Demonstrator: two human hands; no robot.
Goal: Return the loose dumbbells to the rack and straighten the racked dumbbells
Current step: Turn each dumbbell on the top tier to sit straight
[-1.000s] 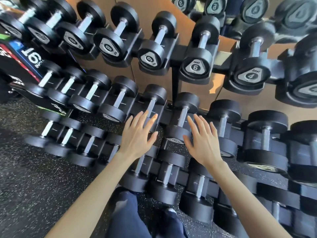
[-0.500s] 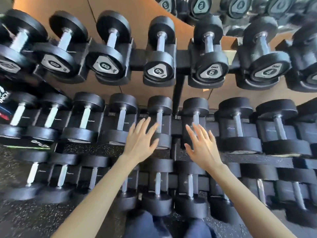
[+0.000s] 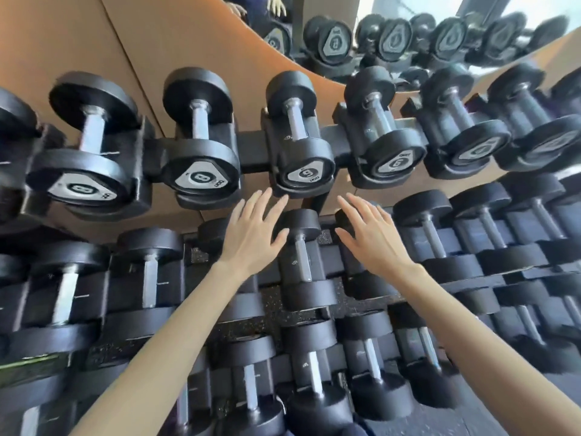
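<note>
A three-tier rack (image 3: 251, 149) holds black round-headed dumbbells with steel handles. On the top tier sit two dumbbells marked 8 (image 3: 201, 171) and two marked 6 (image 3: 301, 171), the second 6 (image 3: 394, 158) turned slightly to the right. My left hand (image 3: 251, 234) and my right hand (image 3: 374, 237) are raised with straight, spread fingers, holding nothing. They flank a middle-tier dumbbell (image 3: 301, 256), with the fingertips just under the front heads of the two 6 dumbbells.
More dumbbells fill the middle tier (image 3: 440, 247) and the bottom tier (image 3: 314, 372). Speckled black rubber floor (image 3: 283, 313) shows between the tiers. An orange-brown wall (image 3: 157, 42) stands behind, with a mirror (image 3: 408, 36) reflecting the rack at upper right.
Both hands have risen from the middle tier towards the top tier, staying open. The view has tilted up and moved closer to the rack.
</note>
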